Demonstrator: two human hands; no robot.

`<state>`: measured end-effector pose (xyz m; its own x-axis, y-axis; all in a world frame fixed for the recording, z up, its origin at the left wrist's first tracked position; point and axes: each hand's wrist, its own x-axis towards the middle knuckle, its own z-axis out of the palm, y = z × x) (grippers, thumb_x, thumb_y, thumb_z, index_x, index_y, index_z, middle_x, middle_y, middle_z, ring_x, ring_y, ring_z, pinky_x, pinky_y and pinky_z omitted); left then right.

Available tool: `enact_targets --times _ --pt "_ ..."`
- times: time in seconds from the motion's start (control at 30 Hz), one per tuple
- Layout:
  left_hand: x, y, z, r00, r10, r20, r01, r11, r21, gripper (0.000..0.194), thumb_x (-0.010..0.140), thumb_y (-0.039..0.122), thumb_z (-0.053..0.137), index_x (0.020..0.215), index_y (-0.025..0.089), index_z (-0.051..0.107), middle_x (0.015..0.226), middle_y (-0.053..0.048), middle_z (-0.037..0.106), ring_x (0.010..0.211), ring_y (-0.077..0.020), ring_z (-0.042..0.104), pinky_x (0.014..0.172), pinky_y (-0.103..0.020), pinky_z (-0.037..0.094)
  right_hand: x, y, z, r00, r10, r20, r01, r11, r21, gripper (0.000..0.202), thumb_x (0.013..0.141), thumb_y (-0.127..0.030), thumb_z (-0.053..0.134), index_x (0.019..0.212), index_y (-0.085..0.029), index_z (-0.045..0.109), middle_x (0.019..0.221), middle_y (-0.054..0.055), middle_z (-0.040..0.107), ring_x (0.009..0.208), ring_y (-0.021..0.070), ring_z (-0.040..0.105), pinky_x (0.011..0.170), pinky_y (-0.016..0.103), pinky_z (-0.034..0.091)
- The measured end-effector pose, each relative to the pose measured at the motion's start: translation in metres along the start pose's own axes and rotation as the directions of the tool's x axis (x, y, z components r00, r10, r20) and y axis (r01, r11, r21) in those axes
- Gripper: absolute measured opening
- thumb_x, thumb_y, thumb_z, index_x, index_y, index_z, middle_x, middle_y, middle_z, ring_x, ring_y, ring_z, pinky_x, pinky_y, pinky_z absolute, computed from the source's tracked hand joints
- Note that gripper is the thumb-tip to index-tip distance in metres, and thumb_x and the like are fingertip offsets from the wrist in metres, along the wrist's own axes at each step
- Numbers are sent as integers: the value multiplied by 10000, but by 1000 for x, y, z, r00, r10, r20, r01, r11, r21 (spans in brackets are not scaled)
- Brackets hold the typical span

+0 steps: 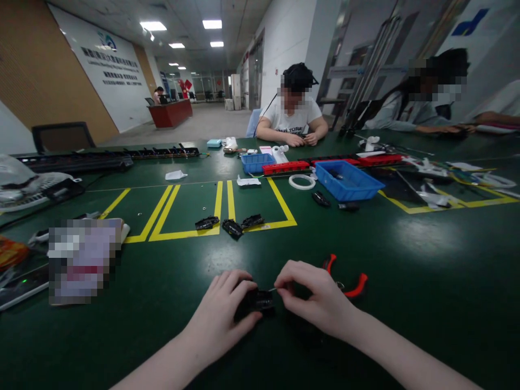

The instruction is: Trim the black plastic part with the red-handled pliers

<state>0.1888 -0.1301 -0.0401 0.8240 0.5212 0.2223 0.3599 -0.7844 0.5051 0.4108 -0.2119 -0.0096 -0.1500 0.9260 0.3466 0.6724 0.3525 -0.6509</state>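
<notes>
My left hand (229, 300) is closed around a small black plastic part (264, 299) low over the green table. At its right end, my right hand (311, 295) pinches a thin, light-coloured piece (275, 289), perhaps a wire or pin; its exact kind is too small to tell. Behind my right hand lies a pair of pliers with red handles (357, 287), partly hidden by that hand. Farther forward, several similar black parts (232, 228) rest near the yellow tape lines.
Blue bins (349, 184) stand ahead, with a white tape ring (301, 182) and red strips (286, 167) beside them. At left lie a phone-like object (87, 260) and a white fan-like device (32, 187). A person (293, 108) sits across the table; others sit at right.
</notes>
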Motion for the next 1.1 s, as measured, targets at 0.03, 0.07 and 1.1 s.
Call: enact_targets --times 0.03,0.07,1.1 --pt "1 -1 0 1000 5 -4 -5 1000 -17 339 866 176 681 1187 238 592 1229 -74 616 1105 -275 589 905 -464 528 0 0 1 1000 -8 11 8 1000 -7 105 845 -108 574 825 -203 614 769 6 624 706 150 577 646 288 447" --pt "2 -1 -1 1000 6 -2 -6 1000 -30 302 871 164 677 1155 231 598 1184 -67 627 1072 -264 594 885 -447 527 0 -1 2 1000 -21 18 21 1000 -10 101 841 -107 584 827 -203 612 775 3 625 711 149 576 653 288 441" --pt "10 -3 -2 980 126 155 -123 992 -27 296 884 234 736 1117 185 561 1066 -38 649 975 -229 607 845 -413 520 -13 -7 27 972 -65 225 99 985 -139 83 941 -207 577 923 -190 656 875 24 644 747 136 579 656 278 402"
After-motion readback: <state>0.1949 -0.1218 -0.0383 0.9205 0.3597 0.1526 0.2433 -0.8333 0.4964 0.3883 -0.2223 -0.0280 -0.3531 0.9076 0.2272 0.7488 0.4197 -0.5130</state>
